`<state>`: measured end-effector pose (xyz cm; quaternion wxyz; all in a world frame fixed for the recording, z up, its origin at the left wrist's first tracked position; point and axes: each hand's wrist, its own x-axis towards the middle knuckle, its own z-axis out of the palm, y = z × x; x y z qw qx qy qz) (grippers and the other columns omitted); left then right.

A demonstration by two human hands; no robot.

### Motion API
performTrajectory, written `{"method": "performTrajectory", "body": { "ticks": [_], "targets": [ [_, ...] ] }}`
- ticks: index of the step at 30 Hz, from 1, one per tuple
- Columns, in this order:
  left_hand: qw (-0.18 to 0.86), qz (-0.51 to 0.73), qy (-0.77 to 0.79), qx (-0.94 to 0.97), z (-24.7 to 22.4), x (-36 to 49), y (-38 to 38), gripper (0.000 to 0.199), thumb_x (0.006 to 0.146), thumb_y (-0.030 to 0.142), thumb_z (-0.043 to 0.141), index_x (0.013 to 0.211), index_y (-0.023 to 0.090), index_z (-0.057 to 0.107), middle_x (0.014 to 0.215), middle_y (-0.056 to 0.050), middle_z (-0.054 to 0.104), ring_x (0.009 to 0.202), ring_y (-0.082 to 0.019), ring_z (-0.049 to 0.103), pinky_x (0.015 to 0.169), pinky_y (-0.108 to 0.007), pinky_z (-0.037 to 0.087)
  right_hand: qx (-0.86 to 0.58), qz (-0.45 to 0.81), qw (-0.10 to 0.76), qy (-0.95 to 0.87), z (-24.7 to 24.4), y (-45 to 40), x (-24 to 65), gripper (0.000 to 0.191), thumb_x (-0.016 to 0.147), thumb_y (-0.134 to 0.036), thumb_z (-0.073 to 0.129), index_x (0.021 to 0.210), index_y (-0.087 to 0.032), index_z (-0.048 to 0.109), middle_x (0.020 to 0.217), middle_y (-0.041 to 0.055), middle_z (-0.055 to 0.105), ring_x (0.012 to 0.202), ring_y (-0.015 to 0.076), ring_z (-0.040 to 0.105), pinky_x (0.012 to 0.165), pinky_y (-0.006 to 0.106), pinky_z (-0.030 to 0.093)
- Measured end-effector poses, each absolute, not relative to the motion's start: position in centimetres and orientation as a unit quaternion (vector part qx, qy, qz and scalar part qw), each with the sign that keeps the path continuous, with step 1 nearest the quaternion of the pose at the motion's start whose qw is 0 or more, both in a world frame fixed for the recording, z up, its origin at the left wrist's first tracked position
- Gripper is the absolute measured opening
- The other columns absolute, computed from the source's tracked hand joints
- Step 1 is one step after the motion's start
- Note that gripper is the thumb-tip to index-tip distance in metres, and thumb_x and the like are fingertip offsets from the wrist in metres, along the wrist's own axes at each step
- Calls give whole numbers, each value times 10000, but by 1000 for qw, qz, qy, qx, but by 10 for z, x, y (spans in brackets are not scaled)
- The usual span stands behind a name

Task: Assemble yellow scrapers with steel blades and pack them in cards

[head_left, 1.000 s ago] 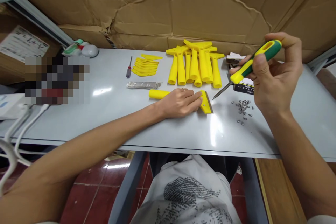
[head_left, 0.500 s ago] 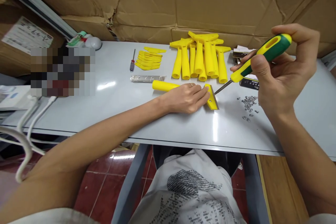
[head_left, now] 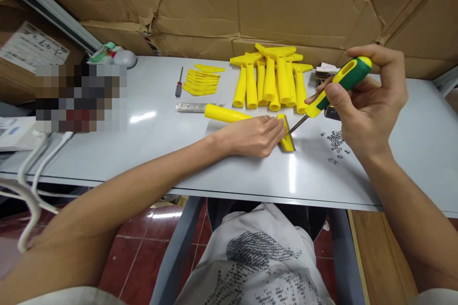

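My left hand (head_left: 255, 136) is closed round a yellow scraper (head_left: 227, 114), pressing it to the table near the front edge. The scraper's head, with a metal blade along its right side, shows past my fingertips. My right hand (head_left: 370, 100) grips a green and yellow screwdriver (head_left: 338, 86) that slants down to the left. Its tip is at the scraper head, by a small screw; whether it sits in the screw I cannot tell. A pile of small metal screws (head_left: 335, 141) lies below my right hand.
Behind my hands lie several yellow scraper handles (head_left: 271, 78). Left of them are thin yellow plastic pieces (head_left: 202, 81), a small screwdriver (head_left: 179, 86) and a wrapped stack of blades (head_left: 189, 107). White cables (head_left: 45, 162) hang at the left edge; cardboard (head_left: 200, 5) stands behind.
My right hand has moved left and slightly down, bringing the screwdriver tip from the blade's edge onto the scraper head. My left hand still holds the scraper in nearly the same place.
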<state>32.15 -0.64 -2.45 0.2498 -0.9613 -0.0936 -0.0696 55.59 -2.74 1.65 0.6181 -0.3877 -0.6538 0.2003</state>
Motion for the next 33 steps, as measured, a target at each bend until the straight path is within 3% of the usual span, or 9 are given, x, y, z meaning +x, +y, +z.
{"method": "performTrajectory", "body": {
  "ticks": [4,9,12,19,28,33],
  "targets": [
    [272,-60,-82,-957,-24,320,-7,358,1082,59,371,1243,61,690,1224,-198,767,979,-228,736,746,-339,592,-381,249,600,-658,17,-32,555,433,846,-459,899,1175,-338,645,892,-26,653,733,184,751,583,343,606],
    [282,-55,-88,-954,-25,320,-7,343,1077,67,387,1225,77,697,1174,-177,776,959,-223,734,716,-326,576,-432,265,547,-666,17,-39,555,489,895,-616,797,1267,-373,594,1012,33,736,916,268,801,721,420,674],
    [298,-86,-73,-948,-27,319,-6,315,1075,66,415,1189,56,708,1145,-182,784,920,-224,738,695,-327,578,-450,263,536,-664,15,-39,556,552,886,-683,769,1297,-371,571,1001,42,749,937,282,809,730,433,687],
    [332,-91,-62,-937,-29,318,-6,306,1077,58,423,1188,42,708,1147,-174,791,908,-214,742,694,-316,603,-366,231,575,-694,2,-23,557,545,860,-668,806,1269,-377,594,951,2,753,811,246,798,618,397,678],
    [305,-120,-55,-943,-28,319,-7,275,1074,48,436,1180,37,690,1074,-184,787,891,-225,749,673,-331,618,-339,127,623,-693,-8,-30,551,641,800,-508,923,1329,-393,578,1022,-17,690,779,193,741,632,357,679],
    [313,-129,-52,-939,-27,320,-8,246,1062,35,467,1148,20,697,1046,-193,788,855,-227,744,662,-336,615,-312,133,598,-726,-8,-31,552,432,1009,-468,701,1424,-403,600,1100,23,672,818,173,700,728,364,684]
  ]
}}
